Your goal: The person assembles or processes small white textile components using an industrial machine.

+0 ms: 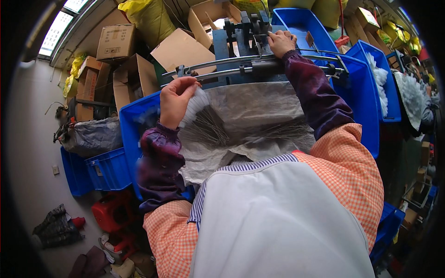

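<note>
My left hand point(176, 101) is at the left end of the metal rails point(218, 64), thumb and fingertips pinched together. What it pinches is too small to make out. Right beside it, a bundle of thin wires with white, bristly-looking ends point(199, 101) lies on grey sheeting point(259, 99). Farther off, my right hand point(282, 42) rests with curled fingers at the right side of a dark bench machine point(245, 32). Its fingertips are partly hidden, so what they grip cannot be seen. More thin wires point(282, 132) spread over the sheeting in front of me.
Blue plastic bins point(359, 99) stand around the machine, one point(380, 69) with white bristly pieces in it. Open cardboard boxes point(183, 51) and a yellow sack point(148, 21) are at the back left. A red stool point(113, 211) stands low on the left.
</note>
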`<state>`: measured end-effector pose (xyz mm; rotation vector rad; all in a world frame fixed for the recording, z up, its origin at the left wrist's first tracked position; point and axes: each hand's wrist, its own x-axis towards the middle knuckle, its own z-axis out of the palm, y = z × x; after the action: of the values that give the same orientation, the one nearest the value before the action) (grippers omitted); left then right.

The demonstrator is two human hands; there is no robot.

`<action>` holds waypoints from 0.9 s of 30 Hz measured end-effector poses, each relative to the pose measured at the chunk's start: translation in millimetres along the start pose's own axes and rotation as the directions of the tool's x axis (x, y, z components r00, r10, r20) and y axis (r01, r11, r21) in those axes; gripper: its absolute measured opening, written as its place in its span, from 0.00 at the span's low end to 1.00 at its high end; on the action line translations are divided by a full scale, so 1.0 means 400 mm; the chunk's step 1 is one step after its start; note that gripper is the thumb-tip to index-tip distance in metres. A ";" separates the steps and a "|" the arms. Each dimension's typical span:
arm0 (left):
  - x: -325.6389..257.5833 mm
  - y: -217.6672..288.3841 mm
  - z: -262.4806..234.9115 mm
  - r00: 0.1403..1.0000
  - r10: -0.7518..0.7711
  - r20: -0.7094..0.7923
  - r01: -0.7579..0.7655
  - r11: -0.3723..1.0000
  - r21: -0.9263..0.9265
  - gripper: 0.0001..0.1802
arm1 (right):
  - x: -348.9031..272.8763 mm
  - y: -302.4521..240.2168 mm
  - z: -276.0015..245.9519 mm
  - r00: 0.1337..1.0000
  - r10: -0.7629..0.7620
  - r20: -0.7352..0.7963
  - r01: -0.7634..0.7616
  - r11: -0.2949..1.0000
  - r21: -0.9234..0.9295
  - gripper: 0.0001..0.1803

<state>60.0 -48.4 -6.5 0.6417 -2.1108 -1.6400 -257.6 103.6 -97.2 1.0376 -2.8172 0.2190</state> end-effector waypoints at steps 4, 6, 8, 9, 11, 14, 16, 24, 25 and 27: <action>0.001 0.005 0.006 1.000 -0.024 -0.005 0.024 1.000 -0.020 0.08 | 0.002 0.040 0.008 1.000 0.016 0.005 -0.016 1.000 0.020 0.17; 0.000 0.007 0.009 1.000 -0.013 -0.003 0.013 1.000 -0.015 0.08 | 0.003 0.060 0.012 1.000 0.019 0.014 -0.020 1.000 0.023 0.17; -0.002 0.007 0.005 1.000 -0.017 -0.003 0.017 1.000 -0.018 0.08 | 0.010 0.083 0.016 1.000 0.019 0.021 -0.019 0.999 0.028 0.18; -0.001 0.008 0.007 1.000 -0.021 0.005 0.021 1.000 -0.023 0.08 | 0.018 0.110 0.024 1.000 -0.002 -0.012 0.003 0.996 0.088 0.17; 0.005 0.010 0.010 0.999 -0.032 0.021 0.032 0.999 -0.033 0.08 | 0.034 0.159 0.036 0.996 -0.033 -0.083 0.049 0.978 0.201 0.15; 0.008 0.013 0.019 0.998 -0.040 0.056 0.044 0.996 -0.082 0.08 | 0.058 0.198 0.031 0.997 -0.029 -0.068 0.046 0.962 0.270 0.14; 0.011 0.014 0.026 0.997 -0.034 0.073 0.043 0.992 -0.122 0.09 | 0.051 0.183 -0.004 0.998 0.055 0.023 -0.059 0.981 0.184 0.12; 0.017 0.061 0.093 0.973 -0.009 0.230 0.081 0.949 -0.306 0.08 | -0.069 0.126 -0.246 0.822 -0.299 0.486 0.046 0.884 0.466 0.13; 0.015 0.066 0.103 0.974 -0.013 0.224 0.083 0.949 -0.305 0.08 | -0.114 0.072 -0.298 0.691 -0.311 0.653 -0.050 0.880 0.472 0.14; 0.022 0.078 0.139 0.977 0.033 0.212 0.045 0.935 -0.352 0.06 | -0.187 0.031 -0.320 0.621 -0.454 0.638 -0.098 0.763 0.639 0.17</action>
<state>18.0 -2.8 10.9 0.3678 -1.8721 -2.1080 -199.9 183.4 14.3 1.9934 -3.4024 0.9719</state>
